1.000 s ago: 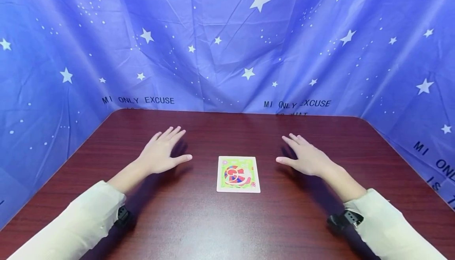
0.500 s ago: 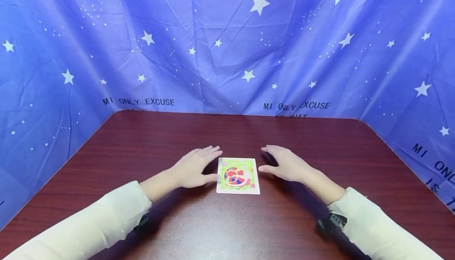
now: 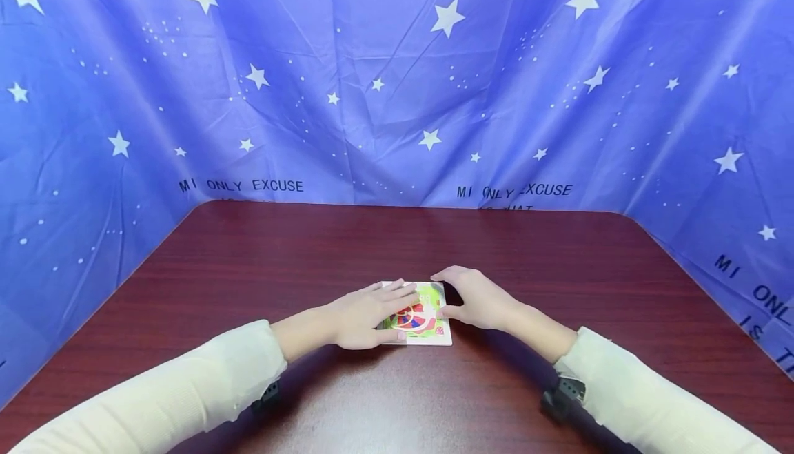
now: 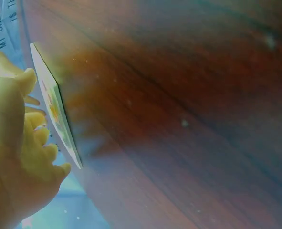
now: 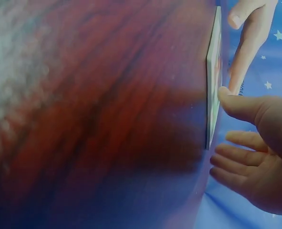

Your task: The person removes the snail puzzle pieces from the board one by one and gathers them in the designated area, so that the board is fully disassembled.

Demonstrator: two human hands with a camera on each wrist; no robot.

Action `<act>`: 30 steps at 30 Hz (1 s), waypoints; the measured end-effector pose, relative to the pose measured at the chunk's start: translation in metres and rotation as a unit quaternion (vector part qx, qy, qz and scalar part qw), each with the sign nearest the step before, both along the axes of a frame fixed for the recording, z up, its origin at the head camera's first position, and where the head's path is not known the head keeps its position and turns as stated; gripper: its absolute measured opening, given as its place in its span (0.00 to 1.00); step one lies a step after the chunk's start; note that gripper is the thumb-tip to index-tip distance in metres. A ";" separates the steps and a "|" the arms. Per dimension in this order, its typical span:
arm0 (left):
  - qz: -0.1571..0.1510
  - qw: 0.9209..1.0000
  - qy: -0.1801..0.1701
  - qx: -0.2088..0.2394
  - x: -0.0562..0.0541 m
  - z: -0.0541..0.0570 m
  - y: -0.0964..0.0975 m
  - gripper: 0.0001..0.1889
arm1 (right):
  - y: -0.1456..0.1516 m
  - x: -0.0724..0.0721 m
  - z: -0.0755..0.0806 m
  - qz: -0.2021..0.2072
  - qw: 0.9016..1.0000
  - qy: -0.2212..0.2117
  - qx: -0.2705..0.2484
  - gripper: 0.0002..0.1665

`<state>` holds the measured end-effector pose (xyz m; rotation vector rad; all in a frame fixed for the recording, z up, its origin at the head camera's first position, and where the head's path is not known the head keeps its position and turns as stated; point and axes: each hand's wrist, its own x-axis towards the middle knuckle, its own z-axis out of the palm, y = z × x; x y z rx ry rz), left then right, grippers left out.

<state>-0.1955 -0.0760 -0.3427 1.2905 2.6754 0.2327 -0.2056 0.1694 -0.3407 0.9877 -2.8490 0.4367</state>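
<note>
A thin square picture board (image 3: 428, 323) with a white rim, a green ground and a red and blue round figure lies flat on the table. My left hand (image 3: 366, 316) reaches over its left part with fingers spread and straight, covering that side in the head view. At the board's right edge is my right hand (image 3: 480, 299), thumb at the side and fingers by the far right corner. The right wrist view shows the right thumb close to the board's face (image 5: 213, 90) and the other fingers extended, not curled round it. In the left wrist view, the left fingers overlap the board (image 4: 55, 107).
The dark red wooden table (image 3: 310, 247) has rounded far corners. Behind it and along both sides hangs a blue curtain (image 3: 347, 40) with white stars and black lettering. Black wrist straps (image 3: 564, 395) show under the white sleeves (image 3: 186, 375).
Both hands have come inward from either side of the board. The left now lies over its left part, the right has reached its right edge. The board stays in its place.
</note>
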 end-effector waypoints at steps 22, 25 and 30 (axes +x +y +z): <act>-0.037 0.999 0.013 -0.015 -0.002 -0.009 -0.002 0.32 | -0.007 -0.017 0.000 0.052 0.998 0.000 -0.038 0.16; -0.040 0.999 0.018 -0.016 0.000 -0.009 -0.003 0.31 | -0.007 -0.017 0.000 0.043 0.998 -0.005 -0.039 0.16; -0.055 0.998 0.030 -0.017 0.003 -0.010 -0.002 0.29 | -0.008 -0.017 -0.001 0.040 0.998 -0.005 -0.052 0.15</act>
